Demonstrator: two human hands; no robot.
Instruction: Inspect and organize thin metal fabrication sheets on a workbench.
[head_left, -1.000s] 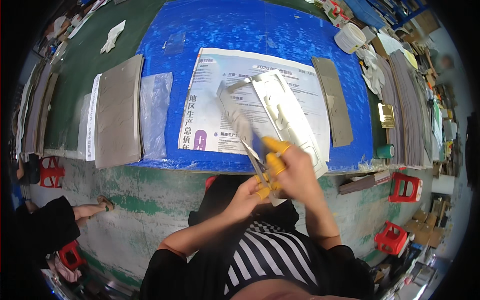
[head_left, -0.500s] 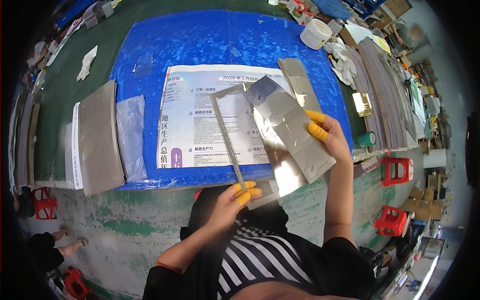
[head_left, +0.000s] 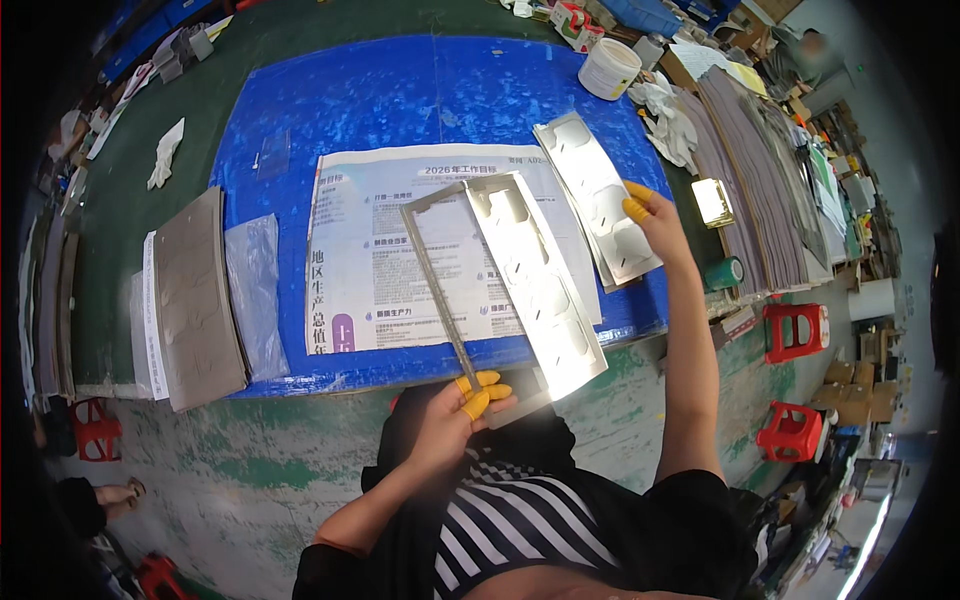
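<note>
My left hand [head_left: 447,425] is closed on the near corner of a thin metal frame [head_left: 434,268], with yellow finger cots on its fingertips. One side of this frame is an open slot; the other carries a shiny panel [head_left: 536,292] with curved outlines and small slits. It is held tilted above a newspaper sheet [head_left: 345,255]. To the right, my right hand [head_left: 660,225], also in yellow finger cots, pinches the right edge of a bright metal plate [head_left: 598,195]. That plate lies over other metal plates at the newspaper's right side.
Blue sheeting [head_left: 340,90] covers the table under the newspaper. At left lie grey-brown sheets [head_left: 190,300] beside a clear plastic bag [head_left: 257,300]. A white tub [head_left: 609,70], a white glove [head_left: 668,120], a green roll [head_left: 724,272] and stacked grey sheets [head_left: 750,180] line the right.
My right hand has carried the metal plate from over the frame away to the right, onto the plates there. The frame's shiny panel is now uncovered. My left hand keeps its hold.
</note>
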